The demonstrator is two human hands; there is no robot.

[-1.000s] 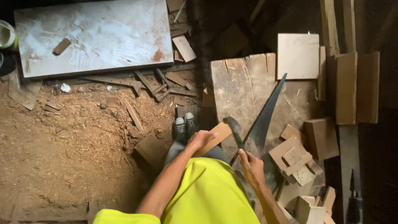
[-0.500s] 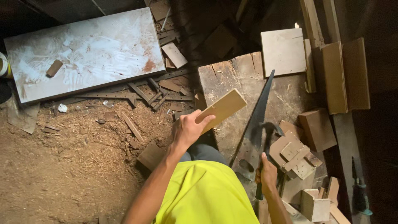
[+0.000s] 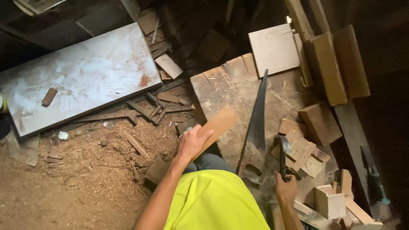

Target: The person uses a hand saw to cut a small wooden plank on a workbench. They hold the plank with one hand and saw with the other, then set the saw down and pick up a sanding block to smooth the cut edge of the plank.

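Hands, two, bare, both occupied. Right hand [image 3: 285, 189]: clenched round the dark handle of a hammer [image 3: 283, 155], head up, just beside the handsaw's grip. Left hand [image 3: 191, 142]: grasping the near end of a flat wood offcut [image 3: 218, 125], which slants up and away from the fingers, held above the worn plank [image 3: 232, 91] and not resting on it, as far as can be told.

Handsaw [image 3: 257, 123]: lies between the two hands, blade pointing away, no hand on it.

Progress, as judged: the offcut appears already cut to a short length and is picked up; no nail shows, and nothing is yet joined or struck.

Beyond the right hand: heap of small blocks [image 3: 304, 155], plus a part-made open box [image 3: 330, 202] beside the right wrist. Left of the left hand: sawdust floor [image 3: 72, 187], scrap strips. Farther off: pale scuffed board [image 3: 85, 76] with one small block on it; square light panel [image 3: 272, 49] past the saw tip; upright planks [image 3: 336, 64] beyond the right.
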